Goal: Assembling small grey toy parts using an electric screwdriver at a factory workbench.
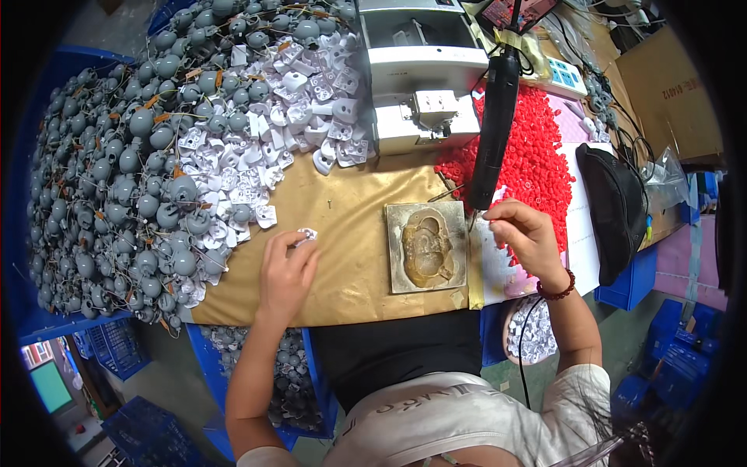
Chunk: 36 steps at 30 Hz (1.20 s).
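Observation:
My left hand (288, 272) is closed over the gold mat (350, 288), with a small white plastic piece (309, 234) at its fingertips. To the right, my right hand (525, 237) has thumb and fingers drawn together; what they hold, if anything, is too small to make out. Right beside those fingertips is the lower end of a black electric screwdriver (496, 128), which hangs down from above. Between my hands lies a square metal fixture (395, 253) with a rounded, moulded hollow. No part that I can make out sits in the hollow.
Grey round parts with wires (117, 202) and white plastic parts (233, 167) are heaped at the left. A metal machine (428, 70) stands behind the fixture. Red small parts (537, 148) form a pile at the right, next to a black pouch (615, 210).

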Motion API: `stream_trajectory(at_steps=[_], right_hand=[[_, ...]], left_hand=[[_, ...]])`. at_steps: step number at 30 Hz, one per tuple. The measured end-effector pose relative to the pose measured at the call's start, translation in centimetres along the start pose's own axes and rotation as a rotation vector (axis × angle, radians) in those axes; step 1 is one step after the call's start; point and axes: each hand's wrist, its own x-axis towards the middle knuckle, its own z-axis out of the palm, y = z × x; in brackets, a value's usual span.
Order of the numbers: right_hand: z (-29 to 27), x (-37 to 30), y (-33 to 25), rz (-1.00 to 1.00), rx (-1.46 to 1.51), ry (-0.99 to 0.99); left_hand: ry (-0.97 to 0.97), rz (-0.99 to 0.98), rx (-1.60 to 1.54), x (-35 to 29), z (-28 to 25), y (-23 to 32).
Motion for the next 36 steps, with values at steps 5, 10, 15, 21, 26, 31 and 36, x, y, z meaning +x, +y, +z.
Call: stream_trajectory(at_steps=[5, 10, 15, 21, 26, 31, 36], right_hand=[[2.4, 1.1, 0.0, -0.202, -0.070, -0.070], [4.8, 2.4, -0.8, -0.527, -0.349, -0.083], [5.8, 3.2, 0.4, -0.835, -0.658, -0.065], [5.9, 2.9, 1.4, -0.878, -0.919, -0.143], [5.9, 2.6, 1.1, -0.845, -0.975, -0.163], [5.7, 2.6, 1.1, -0.788, -0.854, -0.160], [4.7, 2.4, -0.9, -0.709, -0.683, -0.082]], left_hand=[[-0.015, -0.009, -0.319, 2.0, 1.6, 5.1], [-0.097, 0.251, -0.457, 4.4, 6.1, 9.6], [-0.128, 0.016, -0.411, 4.3, 6.4, 10.1], [0.071, -0.025, -0.055, 3.8, -0.7, 4.3], [0.316, -0.202, 0.579, 4.1, -8.4, -2.7], [0.219, -0.196, 0.652, 6.1, -11.7, -4.6], [0.211, 0.001, 0.495, 7.0, -13.5, -2.8]])
